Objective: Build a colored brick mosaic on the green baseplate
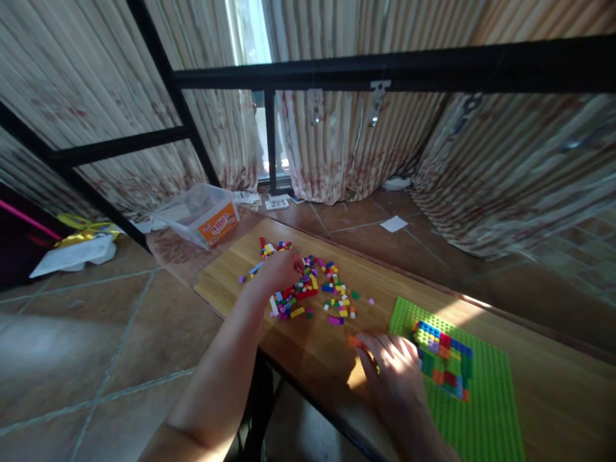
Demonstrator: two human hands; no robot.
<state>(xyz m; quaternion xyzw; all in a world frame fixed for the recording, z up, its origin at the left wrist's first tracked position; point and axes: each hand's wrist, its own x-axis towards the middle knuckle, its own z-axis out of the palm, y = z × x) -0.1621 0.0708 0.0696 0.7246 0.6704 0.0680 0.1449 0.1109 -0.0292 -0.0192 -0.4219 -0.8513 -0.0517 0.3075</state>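
My left hand [279,269] reaches into a scatter of small coloured bricks [312,292] on a wooden table [553,391]; its fingers curl down among the pieces, and what they hold is hidden. My right hand [392,375] rests on the table at the left edge of a green baseplate [486,410], fingers bent around a small orange brick [356,341]. On the baseplate stands a low build of blue, red, green and orange bricks [445,359], just right of my right hand.
A clear plastic box with an orange label [205,215] lies on the tiled floor beyond the table's far end. A black metal frame [385,67] and curtains stand behind. Papers [393,223] and a white and yellow bundle [77,247] lie on the floor.
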